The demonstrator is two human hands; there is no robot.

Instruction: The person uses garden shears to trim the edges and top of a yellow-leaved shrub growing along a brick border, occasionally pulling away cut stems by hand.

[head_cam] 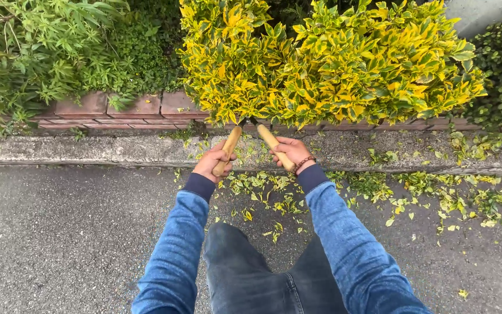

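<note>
Dark grey jeans (251, 279) on the person's legs fill the bottom of the view, with two blue denim sleeves (175, 250) reaching out on each side. Under them lies grey asphalt ground (59, 232), and lots of small cut yellow-green leaves (274, 197) are scattered on it.

A bit farther out, the left hand (211, 161) is wrapped tight around one light brown wooden handle (229, 148). The right hand (291, 152) is wrapped tight around the other light brown wooden handle (274, 142), and it has a dark bead band (304, 163) on its wrist. Both handles belong to a pair of garden shears. They stand close together and point up into the low part of the bush. The blades are hidden in the leaves.

Past the hands runs a grey stone kerb (88, 150). Behind it sits a low red brick edge (140, 107). On top grows the big bushy yellow and green shrub (332, 58). Plain green plants (47, 52) grow to its left.
</note>
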